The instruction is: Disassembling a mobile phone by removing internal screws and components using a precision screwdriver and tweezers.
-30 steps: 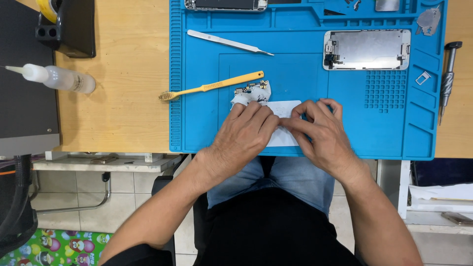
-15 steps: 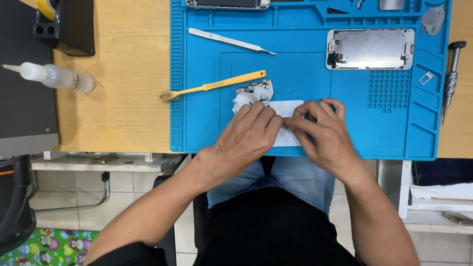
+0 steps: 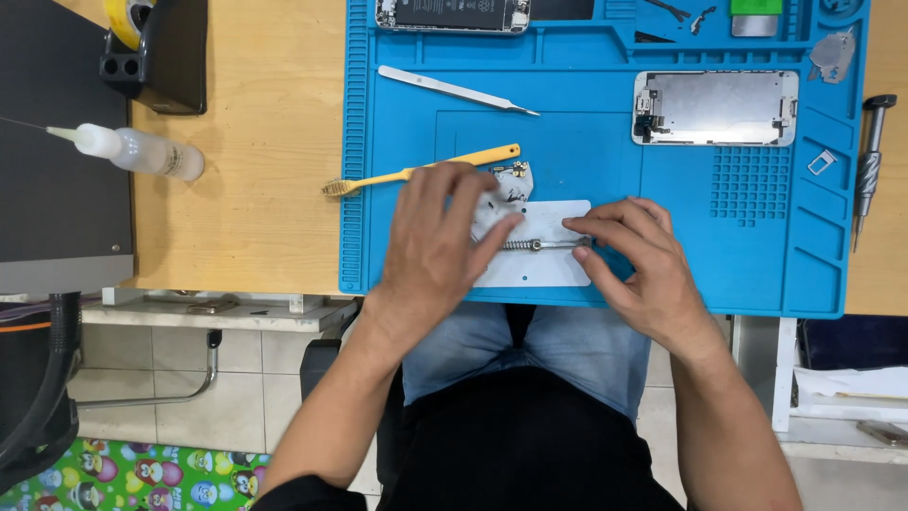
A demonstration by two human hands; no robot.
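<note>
Left hand (image 3: 437,237) spread flat over white plate (image 3: 544,270), hiding its left end; right hand (image 3: 636,260) pinches thin metal tool (image 3: 534,245). Small part (image 3: 511,180) half hidden.

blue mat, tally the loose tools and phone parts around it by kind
Tweezers: 1
Brush: 1
Screwdriver: 1
Phone with battery showing: 1
Metal phone plate: 1
White plate under both hands: 1
Total: 6
</note>
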